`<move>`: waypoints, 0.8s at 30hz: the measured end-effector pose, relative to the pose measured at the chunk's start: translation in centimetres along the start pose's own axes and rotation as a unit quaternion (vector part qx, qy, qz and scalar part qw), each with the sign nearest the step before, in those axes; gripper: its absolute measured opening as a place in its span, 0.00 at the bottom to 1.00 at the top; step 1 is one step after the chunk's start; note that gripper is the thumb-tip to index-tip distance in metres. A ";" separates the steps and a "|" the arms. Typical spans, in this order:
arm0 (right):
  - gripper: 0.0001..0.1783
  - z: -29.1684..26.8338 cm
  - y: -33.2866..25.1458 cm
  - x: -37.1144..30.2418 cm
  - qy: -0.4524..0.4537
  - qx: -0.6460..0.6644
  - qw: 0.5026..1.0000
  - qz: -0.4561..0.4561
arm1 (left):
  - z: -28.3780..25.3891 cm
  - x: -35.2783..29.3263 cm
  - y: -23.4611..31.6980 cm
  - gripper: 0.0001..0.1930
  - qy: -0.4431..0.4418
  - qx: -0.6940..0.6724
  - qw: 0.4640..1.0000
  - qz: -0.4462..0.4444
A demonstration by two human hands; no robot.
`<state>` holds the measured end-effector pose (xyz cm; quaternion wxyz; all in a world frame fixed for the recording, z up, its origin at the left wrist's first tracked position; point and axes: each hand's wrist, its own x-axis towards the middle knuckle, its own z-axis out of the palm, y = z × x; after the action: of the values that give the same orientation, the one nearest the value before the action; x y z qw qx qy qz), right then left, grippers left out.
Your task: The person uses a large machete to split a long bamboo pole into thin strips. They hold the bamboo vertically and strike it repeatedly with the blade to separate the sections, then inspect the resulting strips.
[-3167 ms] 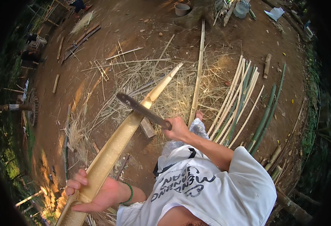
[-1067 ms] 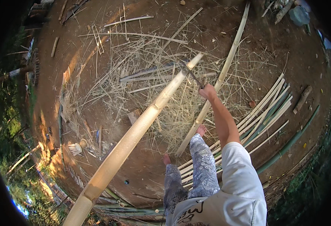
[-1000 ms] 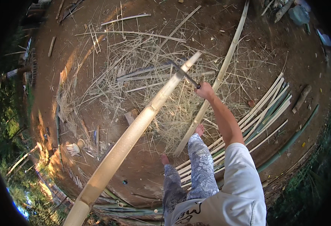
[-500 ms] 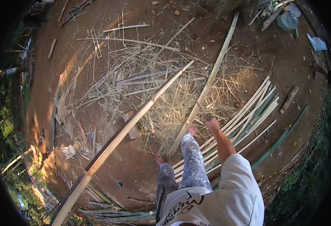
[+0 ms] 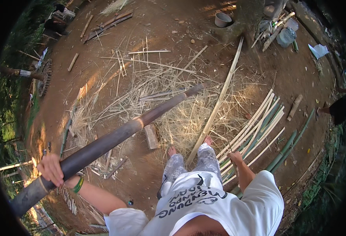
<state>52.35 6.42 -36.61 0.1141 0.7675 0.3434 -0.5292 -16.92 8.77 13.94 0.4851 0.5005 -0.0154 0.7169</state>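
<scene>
My left hand (image 5: 51,170) is closed over the near end of a long split bamboo pole (image 5: 119,133), dark skin facing up. The pole slants away toward the middle of the ground, above the litter. My right hand (image 5: 236,158) is closed round the handle of a thin knife (image 5: 229,144), whose narrow blade points away from me. The handle is mostly hidden in my fingers. A pale bamboo length (image 5: 219,102) runs from between my feet to the far side.
Pale bamboo strips (image 5: 255,126) lie bundled at right, beside green bamboo poles (image 5: 285,151). Shavings (image 5: 180,118) cover the middle ground, with a wooden block (image 5: 151,137) among them. A bucket (image 5: 223,19) stands far off; another person's dark clothing (image 5: 340,110) shows at right.
The split pole has turned from pale inner face to dark outer skin. My left hand has come into view on it. My right hand and knife have moved nearer and slightly right.
</scene>
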 end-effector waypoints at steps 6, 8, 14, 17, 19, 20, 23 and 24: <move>0.09 4.5 -19.6 -13.7 -0.089 0.309 0.929 -0.184 | 1.8 0.8 -1.5 0.20 0.032 0.104 0.990 -0.089; 0.19 7.9 -26.1 -17.3 -0.151 0.423 0.869 -0.207 | 1.1 -1.2 -0.1 0.24 0.003 0.113 0.987 -0.117; 0.23 18.3 -39.3 -21.8 -0.267 0.584 0.733 -0.226 | 0.5 -6.7 0.3 0.35 0.101 0.072 0.990 -0.065; 0.17 22.1 -41.9 -22.2 -0.256 0.633 0.697 -0.219 | -0.4 -8.7 2.0 0.30 0.107 0.054 0.992 -0.037; 0.14 23.7 -42.5 -22.9 -0.221 0.667 0.685 -0.193 | -0.7 -10.0 2.7 0.31 0.184 0.035 0.982 -0.024; 0.14 24.5 -43.3 -23.3 -0.234 0.668 0.683 -0.183 | -0.7 -10.5 4.1 0.34 0.227 0.057 0.972 -0.001; 0.13 25.2 -42.9 -22.4 -0.233 0.685 0.676 -0.140 | -0.2 -12.5 9.5 0.45 0.307 0.015 0.950 0.064; 0.12 25.2 -42.7 -19.9 -0.231 0.699 0.657 -0.159 | 0.3 -12.2 11.8 0.52 0.258 0.007 0.961 0.101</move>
<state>2.13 16.31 -21.29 -0.4666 0.4073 -0.0485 -0.7836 -24.78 -5.92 10.62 0.3941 0.2972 0.0647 0.8672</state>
